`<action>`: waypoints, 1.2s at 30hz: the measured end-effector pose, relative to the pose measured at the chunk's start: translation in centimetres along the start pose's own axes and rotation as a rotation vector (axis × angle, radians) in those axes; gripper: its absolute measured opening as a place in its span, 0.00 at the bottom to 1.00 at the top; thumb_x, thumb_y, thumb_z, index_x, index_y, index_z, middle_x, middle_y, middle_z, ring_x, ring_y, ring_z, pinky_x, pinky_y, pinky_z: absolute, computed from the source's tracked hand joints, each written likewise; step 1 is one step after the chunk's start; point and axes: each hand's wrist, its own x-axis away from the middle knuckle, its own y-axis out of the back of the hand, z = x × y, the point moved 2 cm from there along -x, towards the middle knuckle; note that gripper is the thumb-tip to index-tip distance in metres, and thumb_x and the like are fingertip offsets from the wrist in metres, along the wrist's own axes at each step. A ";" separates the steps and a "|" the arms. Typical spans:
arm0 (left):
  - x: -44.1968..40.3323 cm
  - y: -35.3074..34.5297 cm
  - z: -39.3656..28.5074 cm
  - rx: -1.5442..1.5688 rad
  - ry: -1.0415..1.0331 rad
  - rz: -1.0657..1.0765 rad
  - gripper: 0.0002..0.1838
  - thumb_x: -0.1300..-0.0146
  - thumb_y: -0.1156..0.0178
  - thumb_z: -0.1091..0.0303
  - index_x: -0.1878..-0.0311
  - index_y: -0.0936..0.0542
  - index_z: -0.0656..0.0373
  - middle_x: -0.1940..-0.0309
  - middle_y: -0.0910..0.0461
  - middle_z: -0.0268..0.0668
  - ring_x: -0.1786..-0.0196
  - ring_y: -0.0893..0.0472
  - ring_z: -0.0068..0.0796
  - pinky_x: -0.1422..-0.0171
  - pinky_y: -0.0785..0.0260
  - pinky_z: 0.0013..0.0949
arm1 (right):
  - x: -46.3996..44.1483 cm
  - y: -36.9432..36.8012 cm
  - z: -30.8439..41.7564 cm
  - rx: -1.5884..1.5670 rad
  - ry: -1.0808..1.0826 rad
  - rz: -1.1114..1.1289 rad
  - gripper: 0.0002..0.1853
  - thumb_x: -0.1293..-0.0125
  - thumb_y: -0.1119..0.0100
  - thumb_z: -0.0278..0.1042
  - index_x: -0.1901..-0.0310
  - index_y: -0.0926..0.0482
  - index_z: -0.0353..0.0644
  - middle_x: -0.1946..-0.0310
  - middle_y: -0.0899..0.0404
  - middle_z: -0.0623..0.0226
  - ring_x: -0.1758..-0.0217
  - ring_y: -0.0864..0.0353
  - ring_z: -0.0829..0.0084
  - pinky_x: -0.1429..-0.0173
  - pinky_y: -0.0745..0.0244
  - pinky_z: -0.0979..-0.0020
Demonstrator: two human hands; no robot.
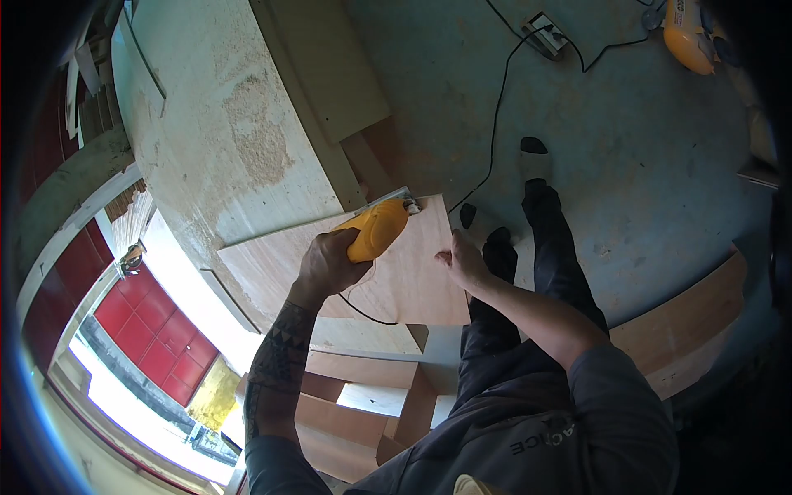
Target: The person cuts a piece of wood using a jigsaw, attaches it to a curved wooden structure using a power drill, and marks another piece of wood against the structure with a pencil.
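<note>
My left hand (327,262) is wrapped round the body of a yellow power tool, which looks like a jigsaw (379,229). Its metal front end rests at the far edge of a thin plywood board (412,285); the blade cannot be made out. A dark cord (363,313) trails from the tool over the board. At the board's right edge, my right hand (466,262) grips the plywood with thumb and fingers, some of them hidden. The board lies partly on a large dusty work surface (247,190) and overhangs its right side.
A power strip (544,37) with black cords lies on the floor at the top. Another yellow tool (689,41) is at the upper right. Wooden cabinet parts (346,421) stand below the board, and a curved-looking panel (685,322) lies at the right. Feet (535,161) are near the cord.
</note>
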 end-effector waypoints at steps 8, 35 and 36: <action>0.0 0.5 0.0 0.000 -0.007 0.028 0.12 0.44 0.25 0.69 0.59 0.15 0.62 0.65 0.12 0.47 0.61 0.11 0.50 0.56 0.19 0.42 | -0.2 -0.2 -1.3 -0.224 -0.036 0.107 0.27 0.31 0.30 0.29 0.39 0.34 0.29 0.63 0.10 0.52 0.55 0.07 0.59 0.53 0.14 0.61; -0.6 0.7 -0.2 -0.039 -0.029 0.058 0.12 0.46 0.25 0.66 0.62 0.15 0.60 0.67 0.13 0.48 0.64 0.13 0.54 0.56 0.18 0.46 | -0.6 0.2 -1.0 -0.398 -0.001 0.113 0.35 0.33 0.26 0.33 0.32 0.36 0.28 0.58 0.11 0.47 0.53 0.08 0.56 0.47 0.17 0.60; -0.5 0.6 -0.2 -0.034 -0.029 0.052 0.12 0.46 0.25 0.66 0.62 0.15 0.60 0.67 0.13 0.48 0.64 0.13 0.54 0.56 0.18 0.46 | -0.6 0.1 -1.1 -0.400 -0.002 0.112 0.35 0.33 0.26 0.33 0.32 0.36 0.28 0.58 0.11 0.47 0.53 0.08 0.56 0.47 0.17 0.60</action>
